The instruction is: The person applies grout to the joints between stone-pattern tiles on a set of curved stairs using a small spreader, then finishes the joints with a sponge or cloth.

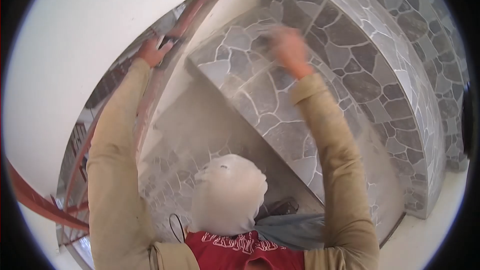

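Observation:
My left hand (153, 53) is up at the red metal railing (159, 77), fingers round it and thumb stretched to the right. A small dark patch shows beside the thumb; I cannot make out what it is. My right hand (289, 50) is smeared by motion above a stair tread (250, 90) of grey stone pieces with pale joints. A greyish blur lies by its fingertips, and whether the hand holds anything cannot be made out. Below, between my arms, a rounded white thing (227, 192) is in front of my red shirt (245, 250).
A curved stone-clad riser (355, 55) and further stone steps (420, 30) are at the right. The tread's straight edge (265, 140) runs diagonally above a lower stone surface (170, 180). A white curved wall (75, 35) fills the upper left. A dark shoe (282, 207) shows below.

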Motion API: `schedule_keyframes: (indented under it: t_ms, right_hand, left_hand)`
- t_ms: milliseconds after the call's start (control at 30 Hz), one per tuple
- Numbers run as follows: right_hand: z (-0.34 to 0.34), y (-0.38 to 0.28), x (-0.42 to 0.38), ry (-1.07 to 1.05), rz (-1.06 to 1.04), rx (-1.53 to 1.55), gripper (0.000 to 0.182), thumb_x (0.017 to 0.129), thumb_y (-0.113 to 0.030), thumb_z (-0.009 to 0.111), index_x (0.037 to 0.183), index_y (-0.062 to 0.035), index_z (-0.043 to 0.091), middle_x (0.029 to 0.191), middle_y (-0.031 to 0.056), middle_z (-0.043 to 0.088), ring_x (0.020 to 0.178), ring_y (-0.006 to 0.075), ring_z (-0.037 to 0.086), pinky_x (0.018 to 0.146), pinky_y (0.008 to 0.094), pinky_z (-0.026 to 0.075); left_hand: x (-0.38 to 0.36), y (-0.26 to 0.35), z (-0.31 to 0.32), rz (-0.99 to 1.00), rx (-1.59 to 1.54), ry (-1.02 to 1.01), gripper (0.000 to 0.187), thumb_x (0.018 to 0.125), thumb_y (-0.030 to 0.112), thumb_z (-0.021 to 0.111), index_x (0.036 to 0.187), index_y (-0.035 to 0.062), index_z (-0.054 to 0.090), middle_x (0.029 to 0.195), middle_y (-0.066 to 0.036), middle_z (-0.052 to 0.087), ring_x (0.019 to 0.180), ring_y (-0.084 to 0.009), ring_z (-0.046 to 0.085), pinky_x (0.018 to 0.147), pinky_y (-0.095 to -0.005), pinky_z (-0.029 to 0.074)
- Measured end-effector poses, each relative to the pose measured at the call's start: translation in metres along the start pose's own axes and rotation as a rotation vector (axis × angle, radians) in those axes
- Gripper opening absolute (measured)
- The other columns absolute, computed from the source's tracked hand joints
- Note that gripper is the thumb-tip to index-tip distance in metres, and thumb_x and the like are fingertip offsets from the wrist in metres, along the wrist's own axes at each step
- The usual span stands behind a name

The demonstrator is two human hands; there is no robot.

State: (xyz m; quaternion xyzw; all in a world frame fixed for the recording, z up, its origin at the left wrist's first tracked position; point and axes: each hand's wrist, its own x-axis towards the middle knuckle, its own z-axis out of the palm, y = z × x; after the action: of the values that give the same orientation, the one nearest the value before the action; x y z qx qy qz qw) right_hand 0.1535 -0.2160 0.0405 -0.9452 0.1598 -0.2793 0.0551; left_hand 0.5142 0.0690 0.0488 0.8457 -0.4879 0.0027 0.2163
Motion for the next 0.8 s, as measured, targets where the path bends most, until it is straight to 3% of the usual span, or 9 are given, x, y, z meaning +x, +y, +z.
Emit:
schedule_keyframes:
  t_ms: [100,233,467,500,533,600,667,733,800]
  right_hand:
    - [0.016,0.033,-0.03,-0.089,0.12,-0.3,0.019,0.088,-0.017,0.06,0.1,-0.007,0.07,0.1,0.0164,0.07,0.1,0.0353,0.063,0.088,0.0495,0.048]
    - [0.01,-0.113,-0.083,-0.157,-0.042,0.348,0.021,0.09,-0.02,0.059,0.103,-0.0093,0.07,0.104,0.0144,0.064,0.101,0.0345,0.06,0.091,0.0516,0.045]
    - [0.065,0.022,-0.001,-0.013,0.21,-0.176,0.021,0.094,-0.019,0.053,0.105,-0.0106,0.069,0.107,0.0178,0.063,0.1,0.0352,0.058,0.086,0.0506,0.045]
    - [0.072,-0.022,-0.006,0.093,0.327,0.201,0.021,0.093,-0.018,0.052,0.104,-0.0083,0.068,0.107,0.0193,0.062,0.101,0.036,0.058,0.087,0.052,0.045]
    - [0.08,-0.067,-0.02,-0.005,0.026,-0.083,0.022,0.093,-0.017,0.051,0.102,-0.0044,0.067,0.107,0.0199,0.062,0.102,0.036,0.058,0.088,0.0525,0.044]
    - [0.123,-0.165,-0.062,-0.006,-0.053,0.307,0.028,0.09,-0.014,0.051,0.11,-0.0006,0.066,0.116,0.0205,0.063,0.118,0.0356,0.057,0.103,0.0521,0.042]
    - [0.076,-0.192,-0.073,0.062,-0.092,0.756,0.032,0.087,-0.012,0.054,0.116,-0.0033,0.066,0.119,0.0205,0.064,0.124,0.0368,0.054,0.108,0.0511,0.041]
    - [0.033,-0.176,-0.061,-0.189,-0.134,0.682,0.04,0.077,-0.009,0.065,0.117,-0.0134,0.068,0.113,0.012,0.065,0.111,0.0358,0.059,0.1,0.044,0.045]
    - [-0.006,-0.109,-0.035,-0.017,-0.094,0.499,0.041,0.074,-0.006,0.068,0.113,-0.0158,0.07,0.115,0.0112,0.066,0.109,0.0353,0.061,0.097,0.0412,0.047]
  left_hand:
    - [-0.006,-0.005,0.001,0.028,0.038,0.08,0.055,0.086,0.046,0.07,0.117,0.0012,0.068,0.109,-0.026,0.07,0.105,-0.0395,0.067,0.092,-0.044,0.051]
    - [-0.001,0.005,-0.008,-0.016,-0.001,0.01,0.055,0.087,0.044,0.07,0.119,0.0004,0.067,0.111,-0.025,0.07,0.106,-0.0402,0.067,0.093,-0.0431,0.051]
    - [-0.005,0.016,-0.019,-0.051,-0.058,-0.104,0.048,0.088,0.04,0.07,0.116,0.0011,0.067,0.111,-0.025,0.069,0.105,-0.0382,0.066,0.092,-0.0446,0.049]
    - [-0.004,0.017,-0.017,-0.059,-0.067,-0.098,0.048,0.088,0.04,0.07,0.115,0.0009,0.067,0.112,-0.026,0.068,0.105,-0.0378,0.066,0.093,-0.0448,0.049]
    - [-0.003,0.019,-0.016,-0.049,-0.072,-0.093,0.048,0.088,0.04,0.07,0.115,0.0009,0.067,0.112,-0.026,0.068,0.105,-0.0378,0.066,0.093,-0.0448,0.049]
    - [-0.005,0.019,-0.016,0.006,-0.053,-0.035,0.049,0.088,0.04,0.07,0.116,-0.0003,0.067,0.113,-0.026,0.068,0.107,-0.0389,0.065,0.094,-0.0443,0.049]
    - [-0.005,0.009,-0.01,-0.005,-0.059,-0.036,0.051,0.088,0.041,0.07,0.118,-0.0006,0.066,0.115,-0.026,0.068,0.109,-0.0394,0.065,0.095,-0.0442,0.049]
    - [0.003,0.005,-0.01,-0.031,-0.074,-0.037,0.053,0.088,0.041,0.07,0.121,-0.0008,0.066,0.117,-0.026,0.068,0.111,-0.04,0.064,0.097,-0.0441,0.049]
    - [-0.001,-0.002,-0.002,0.078,0.041,0.045,0.058,0.088,0.043,0.07,0.124,-0.0023,0.064,0.118,-0.026,0.068,0.113,-0.041,0.064,0.098,-0.0441,0.049]
